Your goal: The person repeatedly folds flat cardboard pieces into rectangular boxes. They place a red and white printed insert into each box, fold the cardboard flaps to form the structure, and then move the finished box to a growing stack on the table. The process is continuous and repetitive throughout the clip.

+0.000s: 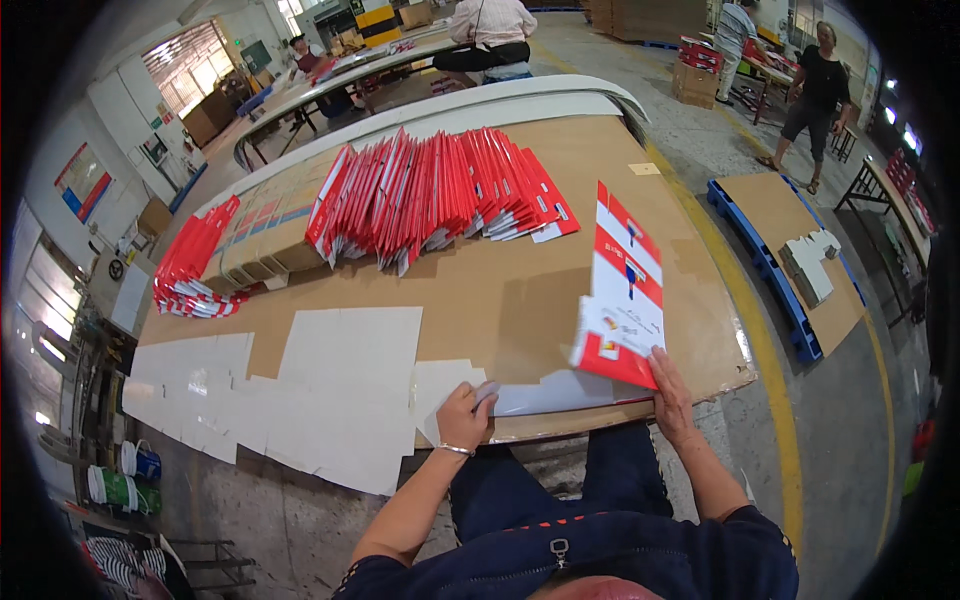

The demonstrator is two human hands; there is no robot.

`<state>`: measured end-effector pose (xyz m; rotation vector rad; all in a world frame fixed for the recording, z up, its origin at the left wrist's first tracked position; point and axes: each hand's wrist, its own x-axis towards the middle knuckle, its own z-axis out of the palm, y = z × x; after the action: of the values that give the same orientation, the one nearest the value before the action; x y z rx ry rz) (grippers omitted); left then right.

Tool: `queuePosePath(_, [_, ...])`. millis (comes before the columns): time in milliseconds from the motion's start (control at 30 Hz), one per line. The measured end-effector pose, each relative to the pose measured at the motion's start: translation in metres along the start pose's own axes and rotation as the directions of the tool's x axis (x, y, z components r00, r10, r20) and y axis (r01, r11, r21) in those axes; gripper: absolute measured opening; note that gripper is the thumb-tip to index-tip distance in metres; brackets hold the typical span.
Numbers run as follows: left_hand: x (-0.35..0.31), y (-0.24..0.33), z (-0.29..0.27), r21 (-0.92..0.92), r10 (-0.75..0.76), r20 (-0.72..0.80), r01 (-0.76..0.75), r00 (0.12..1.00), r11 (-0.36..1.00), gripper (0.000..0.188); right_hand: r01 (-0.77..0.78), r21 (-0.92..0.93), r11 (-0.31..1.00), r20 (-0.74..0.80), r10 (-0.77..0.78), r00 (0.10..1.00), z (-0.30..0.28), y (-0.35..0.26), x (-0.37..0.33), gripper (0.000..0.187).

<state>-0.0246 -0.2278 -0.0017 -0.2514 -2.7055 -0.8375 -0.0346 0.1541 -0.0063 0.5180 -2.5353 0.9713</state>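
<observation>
My right hand (674, 398) grips the lower right corner of a red-and-white printed folded carton (640, 308), which stands tilted up off the tabletop. My left hand (463, 415) is closed in a fist at the near edge of the table, with a small pale piece (486, 390) showing at its fingers; its kind is unclear. Beside that fist, a glossy white sheet (550, 393) lies flat along the table edge, reaching toward my right hand. Farther back, a long row of red-and-white folded cartons (420, 200) leans on edge across the brown cardboard-covered table (510, 300).
White card sheets (345, 380) cover the table's near left. Brown cardboard boxes (270, 235) stand among the cartons, with another red stack (195, 260) at far left. A blue pallet (770, 265) sits on the floor at right. Other people sit, stand or walk farther off.
</observation>
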Motion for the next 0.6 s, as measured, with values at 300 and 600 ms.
queuePosePath(300, [0.001, 0.02, 0.009, 0.327, 0.111, 0.423, -0.265, 0.899, 0.907, 0.102, 0.333, -0.297, 0.895, 0.496, -0.153, 0.855, 0.045, -0.075, 0.024, 0.071])
queuePosePath(600, [-0.049, -0.032, -0.083, 0.447, 0.145, 0.406, -0.334, 0.902, 0.83, 0.065, 0.311, -0.336, 0.889, 0.504, -0.109, 0.857, 0.025, -0.088, 0.002, 0.066])
